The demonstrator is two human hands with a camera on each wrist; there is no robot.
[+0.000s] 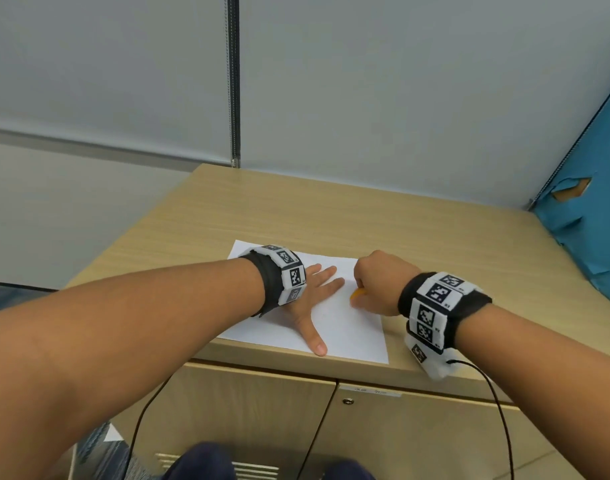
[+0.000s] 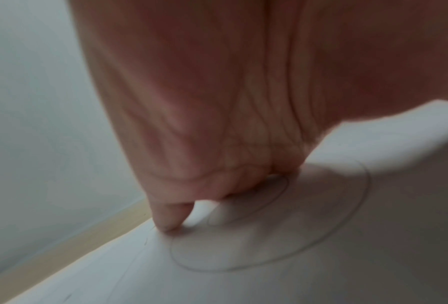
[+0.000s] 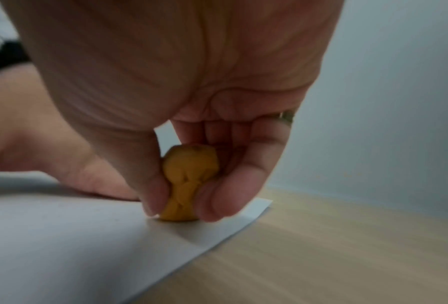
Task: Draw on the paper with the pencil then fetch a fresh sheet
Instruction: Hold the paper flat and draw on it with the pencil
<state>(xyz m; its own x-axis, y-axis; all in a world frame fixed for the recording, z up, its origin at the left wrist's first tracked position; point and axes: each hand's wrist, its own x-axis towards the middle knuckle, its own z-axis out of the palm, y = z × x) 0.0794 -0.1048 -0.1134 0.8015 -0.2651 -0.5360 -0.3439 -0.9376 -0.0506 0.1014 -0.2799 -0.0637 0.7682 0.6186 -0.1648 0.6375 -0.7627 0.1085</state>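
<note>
Head view: left hand (image 1: 310,299) flat, fingers spread, pinning paper (image 1: 345,327) at cabinet top's 6 o'clock edge. Right hand (image 1: 376,285) pinches an orange lump (image 3: 187,183), eraser-like, on the sheet's 1 o'clock corner. Faint pencil loops (image 2: 321,236) drawn; pencil unseen. Fresh sheet not yet fetched.
</note>
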